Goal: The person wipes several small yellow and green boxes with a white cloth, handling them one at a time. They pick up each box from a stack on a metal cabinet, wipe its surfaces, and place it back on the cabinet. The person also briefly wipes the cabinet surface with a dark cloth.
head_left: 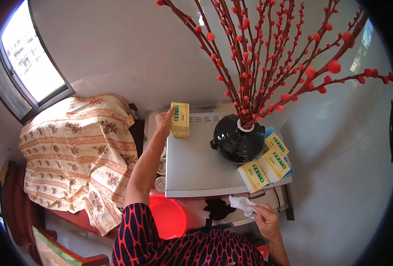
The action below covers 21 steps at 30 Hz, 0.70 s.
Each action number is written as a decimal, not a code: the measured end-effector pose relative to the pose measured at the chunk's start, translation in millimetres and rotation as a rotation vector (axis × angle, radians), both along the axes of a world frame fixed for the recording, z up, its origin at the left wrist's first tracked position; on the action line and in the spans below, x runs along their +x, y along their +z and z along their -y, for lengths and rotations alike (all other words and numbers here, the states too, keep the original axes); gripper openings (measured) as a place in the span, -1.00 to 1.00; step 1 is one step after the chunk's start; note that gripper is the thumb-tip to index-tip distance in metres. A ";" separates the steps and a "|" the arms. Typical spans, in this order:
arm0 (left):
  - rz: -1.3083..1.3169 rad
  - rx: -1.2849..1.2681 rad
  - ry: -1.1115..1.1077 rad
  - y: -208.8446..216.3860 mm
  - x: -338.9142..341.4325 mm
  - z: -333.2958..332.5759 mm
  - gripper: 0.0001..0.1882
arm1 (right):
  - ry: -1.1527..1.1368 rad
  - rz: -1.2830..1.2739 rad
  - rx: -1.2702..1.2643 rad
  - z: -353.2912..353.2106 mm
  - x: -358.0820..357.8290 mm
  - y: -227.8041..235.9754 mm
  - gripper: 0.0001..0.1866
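My left hand (164,120) reaches to the far left corner of a light grey appliance top (196,159). It grips a small yellow carton (180,116) with a green label, its thumb on the carton's left edge. Whether the carton rests on the top or is held just above it, I cannot tell. At the front right, my right hand (267,219) pinches a crumpled white tissue or thin cloth (243,205), just off the front edge. Nearby, several similar yellow cartons (275,163) lie at the right front corner, partly over something blue.
A round black vase (237,139) stands on the top, its long red-budded branches (267,66) spreading widely. A red basin (167,217) sits below the left front. A black cloth (218,209) lies under the front edge. At the left is furniture under a floral cover (81,155).
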<state>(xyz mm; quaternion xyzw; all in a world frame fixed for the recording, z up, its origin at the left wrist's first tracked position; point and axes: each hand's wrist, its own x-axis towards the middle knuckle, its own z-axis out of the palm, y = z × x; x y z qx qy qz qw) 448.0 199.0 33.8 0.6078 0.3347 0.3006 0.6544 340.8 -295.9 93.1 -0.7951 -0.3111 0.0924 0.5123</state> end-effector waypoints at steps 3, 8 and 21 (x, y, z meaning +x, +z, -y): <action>-0.063 0.031 0.018 -0.6 -0.7 2.7 -0.58 | 0.006 0.001 0.003 -3.6 3.6 2.1 -0.66; -0.150 0.047 0.100 -1.5 0.8 10.0 -0.54 | 0.034 -0.015 0.011 -6.8 7.7 4.4 -0.67; -0.594 0.417 0.522 6.7 9.8 33.3 -0.36 | 0.058 0.027 0.055 19.3 10.5 -4.8 -0.67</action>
